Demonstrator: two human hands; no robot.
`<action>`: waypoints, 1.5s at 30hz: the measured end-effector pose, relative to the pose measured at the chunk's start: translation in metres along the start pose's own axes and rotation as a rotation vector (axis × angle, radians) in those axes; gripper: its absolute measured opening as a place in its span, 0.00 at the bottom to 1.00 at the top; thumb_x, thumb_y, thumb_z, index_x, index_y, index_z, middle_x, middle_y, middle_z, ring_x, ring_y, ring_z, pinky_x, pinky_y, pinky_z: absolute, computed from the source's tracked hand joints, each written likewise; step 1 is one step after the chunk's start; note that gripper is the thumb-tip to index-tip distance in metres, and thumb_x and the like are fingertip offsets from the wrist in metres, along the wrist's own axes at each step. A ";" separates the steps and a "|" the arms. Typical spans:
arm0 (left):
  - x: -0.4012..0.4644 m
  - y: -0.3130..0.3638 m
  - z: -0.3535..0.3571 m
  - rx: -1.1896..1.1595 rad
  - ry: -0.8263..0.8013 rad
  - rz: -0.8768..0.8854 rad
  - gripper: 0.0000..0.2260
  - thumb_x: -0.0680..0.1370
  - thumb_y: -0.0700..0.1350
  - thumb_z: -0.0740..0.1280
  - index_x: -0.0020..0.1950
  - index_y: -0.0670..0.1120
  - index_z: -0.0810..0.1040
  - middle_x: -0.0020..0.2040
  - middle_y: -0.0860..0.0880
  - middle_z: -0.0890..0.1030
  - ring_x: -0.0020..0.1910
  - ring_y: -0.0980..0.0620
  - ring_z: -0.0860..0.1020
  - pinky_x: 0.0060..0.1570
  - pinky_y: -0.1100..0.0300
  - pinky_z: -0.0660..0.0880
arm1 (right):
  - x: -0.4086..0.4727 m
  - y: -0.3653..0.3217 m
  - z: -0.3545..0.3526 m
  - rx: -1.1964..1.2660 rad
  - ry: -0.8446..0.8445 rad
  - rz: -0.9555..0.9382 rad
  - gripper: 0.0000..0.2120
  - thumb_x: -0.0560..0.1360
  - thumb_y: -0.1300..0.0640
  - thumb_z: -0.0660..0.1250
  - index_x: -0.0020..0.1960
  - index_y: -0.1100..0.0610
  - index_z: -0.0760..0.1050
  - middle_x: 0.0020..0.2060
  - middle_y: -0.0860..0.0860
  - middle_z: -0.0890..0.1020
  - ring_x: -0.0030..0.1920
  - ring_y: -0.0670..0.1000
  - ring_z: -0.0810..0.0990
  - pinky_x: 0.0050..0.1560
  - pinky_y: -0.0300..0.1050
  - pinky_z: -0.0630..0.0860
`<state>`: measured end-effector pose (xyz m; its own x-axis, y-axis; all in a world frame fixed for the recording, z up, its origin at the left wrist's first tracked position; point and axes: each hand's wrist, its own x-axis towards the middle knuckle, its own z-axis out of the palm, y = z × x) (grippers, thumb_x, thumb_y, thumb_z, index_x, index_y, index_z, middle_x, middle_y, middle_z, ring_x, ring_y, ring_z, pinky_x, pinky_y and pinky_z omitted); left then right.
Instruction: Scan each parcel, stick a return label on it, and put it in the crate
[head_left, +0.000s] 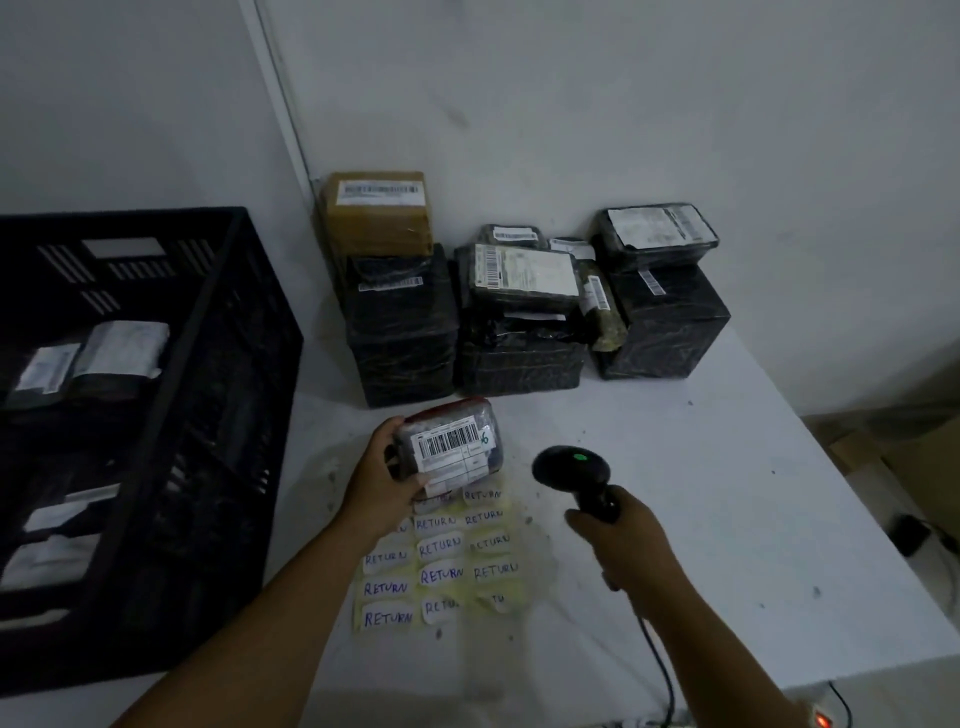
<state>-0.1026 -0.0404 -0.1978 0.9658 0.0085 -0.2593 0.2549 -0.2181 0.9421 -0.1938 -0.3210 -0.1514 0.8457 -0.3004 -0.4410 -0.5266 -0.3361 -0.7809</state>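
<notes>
Under the right-hand fingers we find a white surface, speckled with small dark marks. Beyond the fingers we note a pale wall with a thin strip running up it. Far right of the fingers, off the surface edge, we observe brown cardboard and a small dark object on the floor. Nearer than the fingers, a red light glows.
</notes>
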 end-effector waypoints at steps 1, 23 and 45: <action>0.000 0.000 0.000 -0.001 0.004 -0.006 0.33 0.75 0.33 0.71 0.71 0.60 0.66 0.59 0.57 0.76 0.59 0.55 0.75 0.47 0.64 0.77 | -0.008 -0.011 0.006 0.023 -0.062 -0.020 0.08 0.73 0.54 0.73 0.51 0.55 0.78 0.30 0.49 0.77 0.26 0.48 0.72 0.28 0.42 0.70; -0.004 0.001 -0.002 0.108 -0.015 0.012 0.34 0.77 0.33 0.69 0.76 0.54 0.61 0.68 0.47 0.75 0.62 0.48 0.76 0.54 0.48 0.80 | -0.081 -0.059 0.029 -0.092 -0.177 -0.115 0.14 0.73 0.49 0.71 0.43 0.61 0.78 0.36 0.57 0.84 0.32 0.48 0.78 0.39 0.45 0.77; 0.022 0.011 0.004 0.122 0.098 -0.120 0.32 0.78 0.46 0.70 0.76 0.52 0.55 0.71 0.47 0.71 0.60 0.47 0.75 0.58 0.51 0.76 | 0.042 0.043 0.016 -0.594 0.265 0.004 0.18 0.76 0.41 0.65 0.59 0.53 0.74 0.44 0.49 0.72 0.46 0.53 0.77 0.43 0.46 0.74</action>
<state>-0.0784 -0.0467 -0.1936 0.9304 0.1348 -0.3409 0.3665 -0.3261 0.8714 -0.1798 -0.3336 -0.2106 0.8334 -0.4876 -0.2601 -0.5524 -0.7479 -0.3680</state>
